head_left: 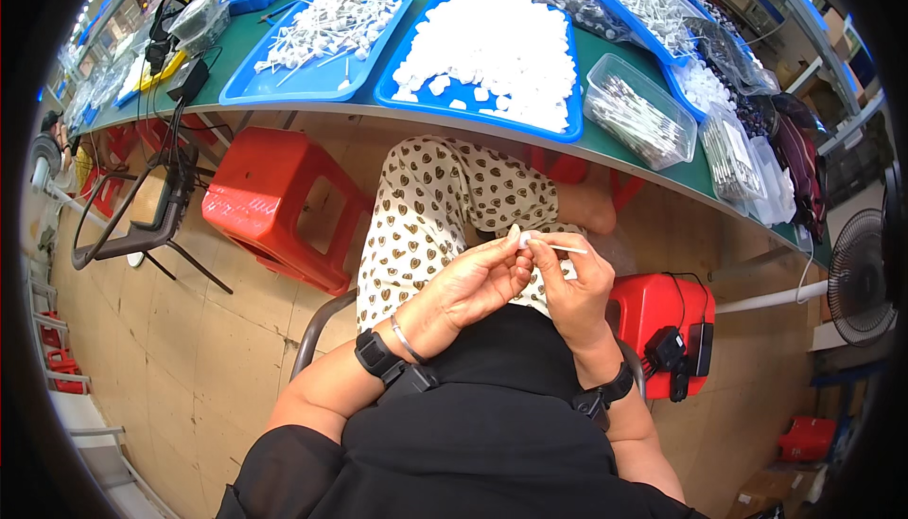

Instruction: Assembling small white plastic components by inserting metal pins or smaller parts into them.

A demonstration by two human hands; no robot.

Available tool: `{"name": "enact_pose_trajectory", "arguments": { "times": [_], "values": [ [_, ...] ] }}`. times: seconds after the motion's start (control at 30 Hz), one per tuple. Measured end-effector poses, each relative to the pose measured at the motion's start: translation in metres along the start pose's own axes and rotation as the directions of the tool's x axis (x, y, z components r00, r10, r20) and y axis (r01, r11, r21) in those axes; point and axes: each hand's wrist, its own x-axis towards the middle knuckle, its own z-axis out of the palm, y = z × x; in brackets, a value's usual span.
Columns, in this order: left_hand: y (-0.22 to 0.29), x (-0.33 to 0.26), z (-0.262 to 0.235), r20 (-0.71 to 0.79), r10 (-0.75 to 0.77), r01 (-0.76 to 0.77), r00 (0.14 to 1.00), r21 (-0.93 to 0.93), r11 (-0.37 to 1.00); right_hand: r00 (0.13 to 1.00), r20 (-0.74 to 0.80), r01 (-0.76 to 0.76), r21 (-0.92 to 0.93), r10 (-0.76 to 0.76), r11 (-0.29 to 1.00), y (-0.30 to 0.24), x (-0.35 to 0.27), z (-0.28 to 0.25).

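Over my lap, my left hand (478, 281) and my right hand (573, 284) meet fingertip to fingertip. My left fingers pinch a small white cap (523, 238). My right fingers hold a thin white stick (566, 249) that points right, its near end at the cap. More small white pieces seem to lie in my right palm. A blue tray (567, 126) heaped with white caps sits on the green table ahead. Left of it another blue tray (248, 89) carries several white sticks with heads.
The green table (624, 153) edge curves above my knees. A clear tub of sticks (638, 112) and bags of parts stand at the right. A red stool (270, 202) and a dark chair (156, 221) are at the left; a red stool with black chargers (662, 325) and a fan (863, 278) at the right.
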Motion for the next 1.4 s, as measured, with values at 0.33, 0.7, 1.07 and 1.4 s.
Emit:
{"name": "enact_pose_trajectory", "arguments": {
  "times": [0.33, 0.7, 1.07, 1.4],
  "values": [
    [0.011, -0.006, 0.011, -0.073, 0.181, -0.149, 0.981, 0.324, 0.934, 0.952, 0.301, 0.048, -0.339, 0.059, 0.94, -0.021, 0.021, -0.032],
    [0.008, -0.005, 0.009, -0.086, 0.071, -0.039, 0.994, 0.329, 0.944, 0.953, 0.295, 0.18, -0.345, -0.075, 0.921, 0.0, 0.01, -0.019],
    [0.019, -0.004, 0.006, -0.073, 0.029, -0.013, 0.997, 0.211, 0.977, 0.952, 0.292, 0.195, -0.336, -0.094, 0.921, -0.008, 0.017, -0.02],
    [0.019, -0.006, 0.003, -0.031, 0.083, -0.067, 0.996, 0.346, 0.936, 0.951, 0.288, 0.205, -0.32, -0.111, 0.925, -0.007, 0.016, -0.02]
  ]
}}
